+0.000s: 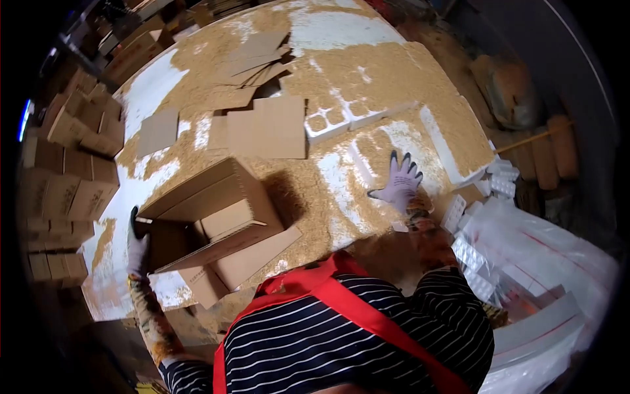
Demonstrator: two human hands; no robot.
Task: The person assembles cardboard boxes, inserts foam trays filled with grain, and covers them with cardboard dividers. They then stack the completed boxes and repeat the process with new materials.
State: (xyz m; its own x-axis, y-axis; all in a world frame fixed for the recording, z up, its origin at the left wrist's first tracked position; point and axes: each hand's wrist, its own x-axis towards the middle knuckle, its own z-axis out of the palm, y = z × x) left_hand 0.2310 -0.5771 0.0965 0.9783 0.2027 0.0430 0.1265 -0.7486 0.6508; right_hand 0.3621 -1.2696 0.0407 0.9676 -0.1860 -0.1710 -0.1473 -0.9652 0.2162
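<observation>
**Brown granules coat a white surface**

Through the head camera I see loose brown granules spread over it in uneven patches. Flat cardboard sheets overlap near the middle, with a smaller sheet to their left. Right of them I have a white molded tray, its hollows granule-filled. An open cardboard box sits at the near left.

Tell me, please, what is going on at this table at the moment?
A person in gloves is handling an open cardboard box at a table strewn with brown, sawdust-like material. The left hand is at the box's left edge, though how firmly it grips is hard to tell. The right hand is spread open over the table, holding nothing. Flat cardboard sheets lie beyond the box, and white moulded pieces lie beyond the right hand.
</observation>
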